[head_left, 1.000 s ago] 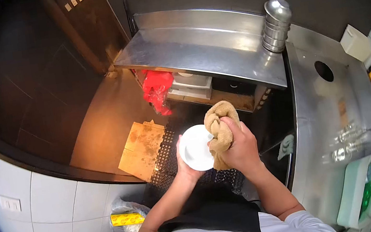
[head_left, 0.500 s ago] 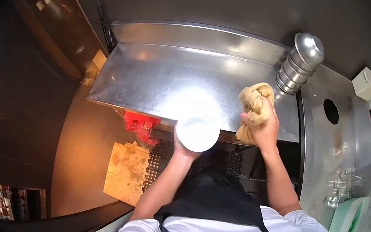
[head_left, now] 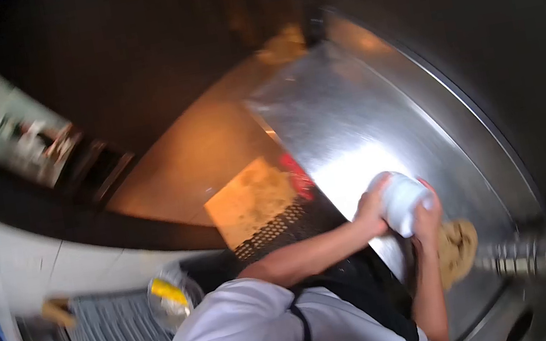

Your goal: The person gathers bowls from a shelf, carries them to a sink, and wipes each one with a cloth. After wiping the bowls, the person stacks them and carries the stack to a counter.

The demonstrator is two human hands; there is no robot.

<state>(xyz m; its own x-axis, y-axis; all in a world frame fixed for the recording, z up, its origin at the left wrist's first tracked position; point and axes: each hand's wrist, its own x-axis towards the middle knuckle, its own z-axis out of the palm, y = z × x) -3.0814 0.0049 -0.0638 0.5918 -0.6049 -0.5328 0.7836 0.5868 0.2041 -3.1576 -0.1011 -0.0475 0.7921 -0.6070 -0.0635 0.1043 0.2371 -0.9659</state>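
A smooth white bowl (head_left: 403, 201) is tilted between my two hands above the front edge of the steel counter (head_left: 336, 117). Blur hides whether it is one bowl or several nested. My left hand (head_left: 369, 215) grips its left side. On the right side, my right hand (head_left: 427, 217) has its fingers wrapped round the wall. A tan cloth (head_left: 459, 252) lies bunched on the counter, just beyond my right wrist and out of my grasp.
Stacked metal bowls (head_left: 529, 255) stand past the cloth. Below the counter are a red plastic bag (head_left: 298, 177), flattened cardboard (head_left: 248, 196) and a perforated black mat (head_left: 272, 230). A grey ridged panel (head_left: 113, 331) and a clear container (head_left: 173, 297) with something yellow are behind left.
My right hand has let go of the cloth, now on the counter, and has taken hold of the bowl alongside my left. The bowl has tipped, and my view has swung left.
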